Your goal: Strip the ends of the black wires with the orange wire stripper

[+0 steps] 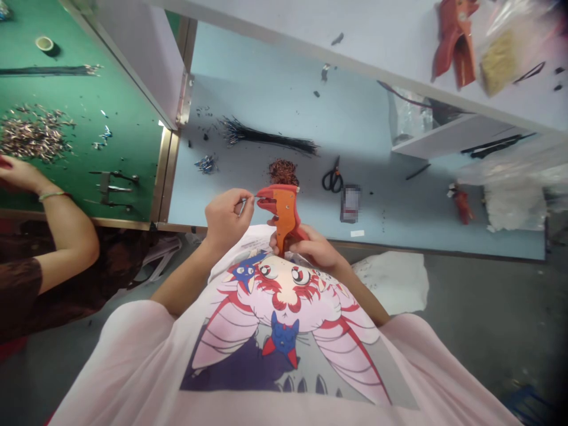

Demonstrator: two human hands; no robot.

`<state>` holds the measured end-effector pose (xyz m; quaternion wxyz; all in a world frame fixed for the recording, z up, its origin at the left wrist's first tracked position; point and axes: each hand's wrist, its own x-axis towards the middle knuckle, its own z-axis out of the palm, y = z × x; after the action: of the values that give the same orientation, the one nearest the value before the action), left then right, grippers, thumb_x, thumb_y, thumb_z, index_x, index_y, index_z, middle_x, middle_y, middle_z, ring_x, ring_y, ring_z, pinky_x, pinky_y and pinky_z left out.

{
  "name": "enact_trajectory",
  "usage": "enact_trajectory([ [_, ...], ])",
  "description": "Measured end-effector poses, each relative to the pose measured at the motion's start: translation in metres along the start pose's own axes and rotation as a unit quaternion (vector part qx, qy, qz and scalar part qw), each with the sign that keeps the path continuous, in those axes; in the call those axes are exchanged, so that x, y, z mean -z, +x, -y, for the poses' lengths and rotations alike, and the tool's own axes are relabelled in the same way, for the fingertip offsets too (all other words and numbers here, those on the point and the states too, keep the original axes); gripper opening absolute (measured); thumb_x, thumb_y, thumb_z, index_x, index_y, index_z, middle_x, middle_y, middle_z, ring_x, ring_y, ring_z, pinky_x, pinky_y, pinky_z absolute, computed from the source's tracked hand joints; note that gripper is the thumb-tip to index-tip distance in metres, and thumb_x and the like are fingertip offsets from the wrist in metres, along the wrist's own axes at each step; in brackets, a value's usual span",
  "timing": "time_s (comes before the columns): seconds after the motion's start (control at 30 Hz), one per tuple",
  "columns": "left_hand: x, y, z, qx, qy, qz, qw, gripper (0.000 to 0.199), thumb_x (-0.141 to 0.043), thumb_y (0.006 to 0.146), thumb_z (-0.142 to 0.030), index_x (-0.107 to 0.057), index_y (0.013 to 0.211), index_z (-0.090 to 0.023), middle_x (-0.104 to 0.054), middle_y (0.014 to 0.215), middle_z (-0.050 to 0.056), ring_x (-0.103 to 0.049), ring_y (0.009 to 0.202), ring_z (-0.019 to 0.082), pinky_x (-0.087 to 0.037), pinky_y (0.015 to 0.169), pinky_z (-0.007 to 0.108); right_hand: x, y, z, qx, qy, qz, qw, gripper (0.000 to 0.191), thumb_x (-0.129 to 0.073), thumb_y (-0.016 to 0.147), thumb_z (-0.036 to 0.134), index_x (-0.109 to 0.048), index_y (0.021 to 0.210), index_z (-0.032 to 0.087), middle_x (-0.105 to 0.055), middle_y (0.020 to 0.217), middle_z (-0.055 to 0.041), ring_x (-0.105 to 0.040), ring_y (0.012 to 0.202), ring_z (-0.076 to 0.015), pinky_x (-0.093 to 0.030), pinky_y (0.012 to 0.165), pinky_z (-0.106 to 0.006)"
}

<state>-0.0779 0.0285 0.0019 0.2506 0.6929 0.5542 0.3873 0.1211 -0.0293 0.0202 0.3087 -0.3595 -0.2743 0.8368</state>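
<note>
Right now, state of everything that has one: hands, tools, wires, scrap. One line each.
Left hand: pinching a thin wire
Right hand: gripping the orange-red stripper
Stripper: held, wire at its mouth, jaw closure unclear
Wire bundle: lying flat, left end fanned
Copper scrap: heaped
Scissors: lying, blades seemingly closed
Red tool on shelf: handles spread

Head-worn camera looks forward and steeply down.
</note>
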Motion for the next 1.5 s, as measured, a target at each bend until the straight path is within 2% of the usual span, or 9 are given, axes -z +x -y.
enact_trajectory([
  [0.1,0.000,-0.002,-0.001,-0.026,0.029,-0.010,0.999,0.013,-0.056,0.080,-0.024,-0.063,0.072,-0.017,-0.047,0.051,-0.004,-0.041,0.050,0.009,-0.033,0.055,0.023,0.001,0.001,0.000,0.002,-0.009,-0.012,1.000,0.055,-0.055,0.068,0.013,-0.048,0.123,0.014,-0.062,0.096,-0.0085,-0.060,0.080,-0.0177,-0.047,0.069,-0.031],
  [0.3,0.002,-0.008,-0.006,0.009,-0.008,-0.043,0.999,0.013,-0.058,0.078,-0.024,-0.061,0.068,-0.017,-0.041,0.049,-0.005,-0.038,0.048,0.008,-0.033,0.053,0.022,0.006,0.004,-0.003,0.010,-0.003,-0.029,1.000,0.056,-0.053,0.067,0.010,-0.047,0.123,0.016,-0.061,0.094,-0.0065,-0.060,0.079,-0.0183,-0.048,0.069,-0.033],
  [0.43,0.000,-0.009,-0.010,-0.011,0.014,-0.056,0.998,0.013,-0.059,0.077,-0.022,-0.061,0.065,-0.017,-0.041,0.049,-0.005,-0.038,0.048,0.007,-0.032,0.053,0.022,0.007,0.005,-0.004,0.009,-0.015,-0.035,0.999,0.056,-0.054,0.068,0.010,-0.046,0.123,0.015,-0.061,0.093,-0.0062,-0.060,0.078,-0.0176,-0.047,0.067,-0.031],
  [0.6,-0.003,-0.007,-0.009,-0.016,0.041,-0.050,0.998,0.014,-0.058,0.078,-0.022,-0.060,0.065,-0.017,-0.042,0.050,-0.005,-0.037,0.049,0.008,-0.030,0.053,0.022,0.005,0.005,-0.003,0.007,-0.020,-0.034,0.999,0.057,-0.054,0.068,0.009,-0.046,0.124,0.016,-0.061,0.094,-0.0061,-0.059,0.079,-0.0169,-0.047,0.066,-0.030],
  [0.77,-0.001,-0.006,-0.007,0.017,-0.016,-0.025,0.999,0.012,-0.057,0.081,-0.026,-0.064,0.075,-0.018,-0.040,0.049,-0.006,-0.037,0.048,0.008,-0.033,0.053,0.022,0.006,0.002,-0.002,0.013,0.005,-0.015,1.000,0.053,-0.056,0.069,0.010,-0.048,0.121,0.015,-0.062,0.095,-0.0071,-0.059,0.080,-0.0169,-0.047,0.069,-0.030],
  [1.13,0.004,-0.002,-0.002,-0.034,-0.020,0.012,0.999,0.018,-0.054,0.085,-0.030,-0.067,0.083,-0.019,-0.057,0.062,0.000,-0.045,0.055,0.009,-0.037,0.058,0.023,0.004,-0.001,0.004,-0.002,0.025,0.019,1.000,0.047,-0.064,0.073,0.021,-0.050,0.118,0.014,-0.061,0.090,-0.0063,-0.059,0.076,-0.0163,-0.048,0.067,-0.030],
  [1.33,0.006,-0.002,-0.003,-0.045,-0.003,0.020,0.999,0.018,-0.053,0.085,-0.031,-0.066,0.082,-0.019,-0.056,0.062,0.000,-0.044,0.054,0.010,-0.036,0.057,0.024,0.004,-0.001,0.004,-0.001,0.005,0.026,1.000,0.040,-0.062,0.080,0.026,-0.049,0.116,0.014,-0.060,0.086,-0.0060,-0.059,0.072,-0.0156,-0.047,0.063,-0.029],
  [1.5,0.006,-0.002,-0.003,-0.049,-0.012,0.018,0.999,0.017,-0.054,0.085,-0.029,-0.066,0.082,-0.018,-0.056,0.061,-0.001,-0.043,0.054,0.009,-0.035,0.057,0.023,0.003,0.000,0.003,0.001,-0.012,0.011,1.000,0.033,-0.061,0.082,0.030,-0.050,0.110,0.014,-0.058,0.073,-0.0026,-0.056,0.063,-0.0134,-0.043,0.058,-0.027],
])
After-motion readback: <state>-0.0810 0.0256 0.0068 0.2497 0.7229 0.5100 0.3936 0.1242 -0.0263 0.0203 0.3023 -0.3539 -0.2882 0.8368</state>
